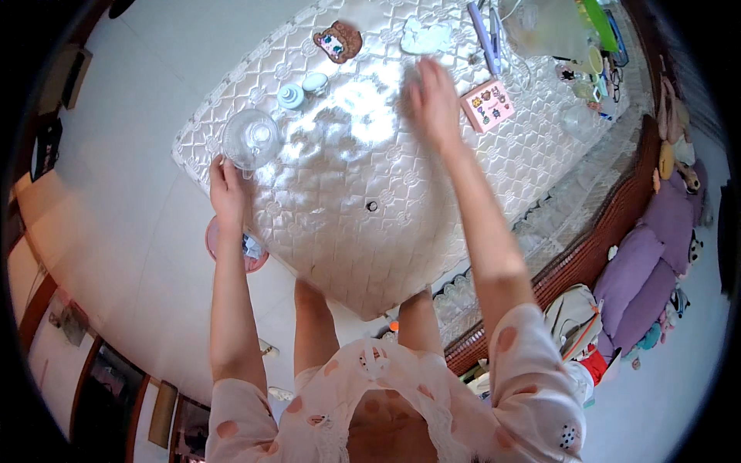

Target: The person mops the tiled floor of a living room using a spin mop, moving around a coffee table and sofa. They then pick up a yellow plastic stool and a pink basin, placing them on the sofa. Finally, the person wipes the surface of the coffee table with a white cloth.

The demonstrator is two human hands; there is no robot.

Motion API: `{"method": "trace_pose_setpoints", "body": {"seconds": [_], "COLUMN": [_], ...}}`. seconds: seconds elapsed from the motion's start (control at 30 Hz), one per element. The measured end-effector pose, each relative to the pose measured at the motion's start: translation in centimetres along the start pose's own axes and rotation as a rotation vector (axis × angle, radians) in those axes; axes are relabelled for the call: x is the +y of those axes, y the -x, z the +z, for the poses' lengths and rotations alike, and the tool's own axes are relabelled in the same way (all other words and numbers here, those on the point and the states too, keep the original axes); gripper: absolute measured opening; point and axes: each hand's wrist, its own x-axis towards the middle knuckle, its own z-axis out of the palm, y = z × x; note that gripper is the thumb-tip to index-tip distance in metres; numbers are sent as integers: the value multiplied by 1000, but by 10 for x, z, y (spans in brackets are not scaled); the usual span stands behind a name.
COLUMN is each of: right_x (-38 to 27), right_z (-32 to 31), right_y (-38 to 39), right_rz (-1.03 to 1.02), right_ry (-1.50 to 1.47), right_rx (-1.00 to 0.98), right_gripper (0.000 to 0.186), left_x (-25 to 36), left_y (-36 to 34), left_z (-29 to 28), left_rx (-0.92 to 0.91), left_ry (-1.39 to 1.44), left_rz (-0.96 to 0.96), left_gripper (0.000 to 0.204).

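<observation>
My right hand (434, 100) reaches over the quilted, shiny table cover with its fingers stretched forward, holding nothing that I can see. Just beyond its fingertips lies a crumpled pale blue-white cloth-like piece (426, 36). At the table's left edge, my left hand (225, 189) has its fingers extended beside a clear round bowl (252, 139), close to its rim; whether they touch it I cannot tell. Behind the bowl stand a small light-blue round jar (290, 96) and a pale blue oval lid-like piece (315, 82). A small dark ring-like thing (372, 206) lies nearer to me.
Right of my right hand sits a pink box with cartoon figures (488, 106), near a lavender hair-straightener-like tool (485, 38). A brown-haired doll-face piece (338, 42) lies farther back. Bottles and glasses (615, 85) crowd the far right. A pink bin (255, 258) stands below the left edge.
</observation>
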Motion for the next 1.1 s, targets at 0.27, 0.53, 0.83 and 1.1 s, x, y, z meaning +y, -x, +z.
{"method": "trace_pose_setpoints", "body": {"seconds": [0.27, 0.53, 0.83, 1.1], "right_x": [71, 96, -15, 7], "right_z": [52, 77, 38, 6], "right_y": [-60, -120, 88, 101], "right_rz": [21, 65, -84, 303], "right_ry": [219, 94, -360, -308], "right_rx": [-295, -61, -286, -95], "right_gripper": [23, 17, 20, 18], "left_x": [-81, -64, -79, -51], "left_y": [77, 76, 80, 101], "left_z": [-9, 55, 59, 46], "left_rx": [307, 422, 561, 554], "left_ry": [-213, -140, -208, -431], "left_rz": [62, -393, -483, 52], "left_gripper": [33, 43, 60, 48]}}
